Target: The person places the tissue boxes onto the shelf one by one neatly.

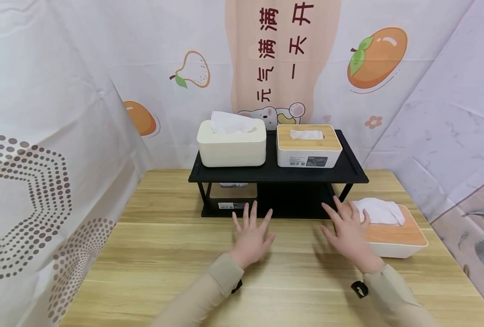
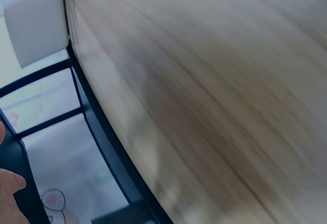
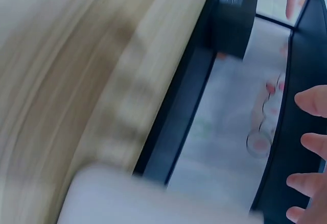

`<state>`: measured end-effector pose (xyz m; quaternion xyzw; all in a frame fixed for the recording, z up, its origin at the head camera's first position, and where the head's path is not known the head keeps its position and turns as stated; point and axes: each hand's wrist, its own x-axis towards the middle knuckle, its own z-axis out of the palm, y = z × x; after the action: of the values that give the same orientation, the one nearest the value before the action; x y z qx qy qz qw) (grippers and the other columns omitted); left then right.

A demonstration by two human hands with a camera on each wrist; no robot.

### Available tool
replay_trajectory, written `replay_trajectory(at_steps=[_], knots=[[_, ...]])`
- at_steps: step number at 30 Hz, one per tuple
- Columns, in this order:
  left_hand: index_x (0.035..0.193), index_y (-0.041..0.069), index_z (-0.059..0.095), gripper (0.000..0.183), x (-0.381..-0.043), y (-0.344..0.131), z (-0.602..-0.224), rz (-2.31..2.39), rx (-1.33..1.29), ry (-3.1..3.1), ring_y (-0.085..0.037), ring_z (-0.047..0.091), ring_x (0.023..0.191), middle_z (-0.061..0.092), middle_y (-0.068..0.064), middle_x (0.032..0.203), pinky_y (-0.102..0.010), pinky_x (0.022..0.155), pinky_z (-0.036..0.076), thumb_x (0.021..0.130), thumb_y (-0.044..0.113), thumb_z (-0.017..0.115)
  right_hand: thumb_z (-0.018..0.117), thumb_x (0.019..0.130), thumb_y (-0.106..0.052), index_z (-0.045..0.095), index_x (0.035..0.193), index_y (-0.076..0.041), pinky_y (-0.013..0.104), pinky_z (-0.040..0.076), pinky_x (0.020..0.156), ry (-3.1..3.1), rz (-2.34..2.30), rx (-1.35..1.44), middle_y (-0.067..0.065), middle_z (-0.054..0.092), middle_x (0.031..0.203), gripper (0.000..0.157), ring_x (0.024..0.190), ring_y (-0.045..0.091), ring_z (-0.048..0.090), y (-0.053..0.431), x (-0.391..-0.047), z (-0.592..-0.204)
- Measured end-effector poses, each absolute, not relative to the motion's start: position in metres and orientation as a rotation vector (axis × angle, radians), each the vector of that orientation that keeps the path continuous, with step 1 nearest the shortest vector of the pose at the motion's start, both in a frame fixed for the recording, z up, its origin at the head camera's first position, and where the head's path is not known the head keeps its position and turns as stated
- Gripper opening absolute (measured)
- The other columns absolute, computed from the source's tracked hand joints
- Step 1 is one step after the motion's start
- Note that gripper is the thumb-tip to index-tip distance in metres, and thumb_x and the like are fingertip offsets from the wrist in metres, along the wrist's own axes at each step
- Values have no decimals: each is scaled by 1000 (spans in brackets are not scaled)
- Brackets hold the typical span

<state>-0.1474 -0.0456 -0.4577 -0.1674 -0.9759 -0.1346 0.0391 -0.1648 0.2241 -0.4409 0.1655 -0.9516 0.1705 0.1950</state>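
My left hand (image 1: 250, 243) hovers palm-down in front of a black two-tier rack (image 1: 274, 175), its fingers spread and holding nothing. To the right, my right hand (image 1: 350, 236) also has spread fingers and nothing in them. In the head view it overlaps the left end of a white tissue box with a wooden lid (image 1: 393, 247); whether they touch I cannot tell. On the rack's top tier stand a cream tissue box (image 1: 231, 152) and a white tissue box with a bamboo lid (image 1: 307, 156). A dark box with a white label (image 1: 225, 205) sits on the lower tier, left side.
A wood-grain table (image 1: 164, 250) carries everything. Printed cloth (image 1: 185, 27) hangs behind and along both sides. In the right wrist view, a blurred white box (image 3: 122, 198) lies close beside the rack's frame (image 3: 179, 96).
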Motion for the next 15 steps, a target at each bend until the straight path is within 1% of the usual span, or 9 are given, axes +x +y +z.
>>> replay_trajectory(at_steps=[4,9,12,15], knots=[[149,26,19,63,-147,-33,-455,-423,-542,-2995,-44,-4,142,-1,-21,155,-72,103,3,95,47,42,68,79,-23,48,129,-14,70,9,95,-2695,467,401,26,38,140,54,126,49,24,246,-162,-433],[149,26,19,63,-145,-20,-454,-447,-573,-2993,-41,-7,142,-1,-21,155,-72,104,4,95,48,42,59,87,-29,46,129,-11,68,10,93,-2719,477,307,30,34,139,48,125,51,22,280,-161,-432],[149,28,19,62,-145,-15,-455,-454,-581,-2996,-40,-7,143,-2,-20,156,-70,105,4,95,48,42,54,91,-34,43,130,-9,69,9,92,-2727,517,248,32,30,141,48,127,52,19,302,-160,-436],[149,28,19,62,-145,-11,-457,-461,-581,-2997,-41,-3,143,-1,-20,155,-69,105,5,95,48,43,51,92,-37,42,131,-6,71,7,92,-2744,554,187,34,26,142,51,127,56,16,322,-160,-440]])
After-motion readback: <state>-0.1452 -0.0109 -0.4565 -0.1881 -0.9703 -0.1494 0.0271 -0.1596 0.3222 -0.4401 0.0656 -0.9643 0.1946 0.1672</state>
